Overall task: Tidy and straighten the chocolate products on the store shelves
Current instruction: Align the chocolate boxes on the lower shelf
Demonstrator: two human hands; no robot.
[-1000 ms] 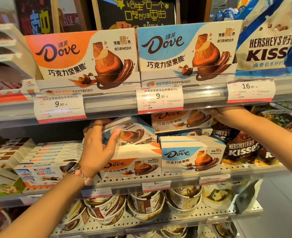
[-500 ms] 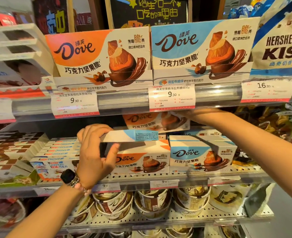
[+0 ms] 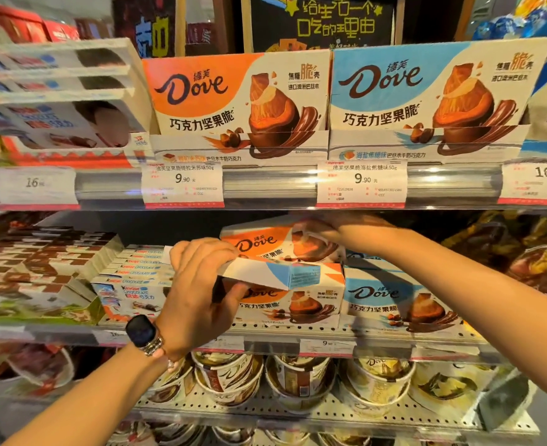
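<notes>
My left hand (image 3: pixel 198 291) grips a blue-and-white Dove box (image 3: pixel 275 273), held edge-on in front of the middle shelf. Behind it my right hand (image 3: pixel 333 228) holds an orange Dove box (image 3: pixel 265 244) by its right end, just under the upper shelf. Below them on the middle shelf stand an orange Dove box (image 3: pixel 301 304) and a blue Dove box (image 3: pixel 394 300). Two large Dove display boxes, orange (image 3: pixel 233 101) and blue (image 3: pixel 426 94), fill the top shelf.
Kinder chocolate boxes (image 3: pixel 136 275) are stacked left of the Dove boxes. Dove cups (image 3: pixel 297 378) line the lower shelf. Hershey's bags (image 3: pixel 523 262) sit at the right. Price tags (image 3: pixel 360 185) hang on the shelf rail (image 3: pixel 265 185).
The view has shifted left. My left hand has turned the blue box flatter and edge-on. My right hand has drawn the orange box forward and left.
</notes>
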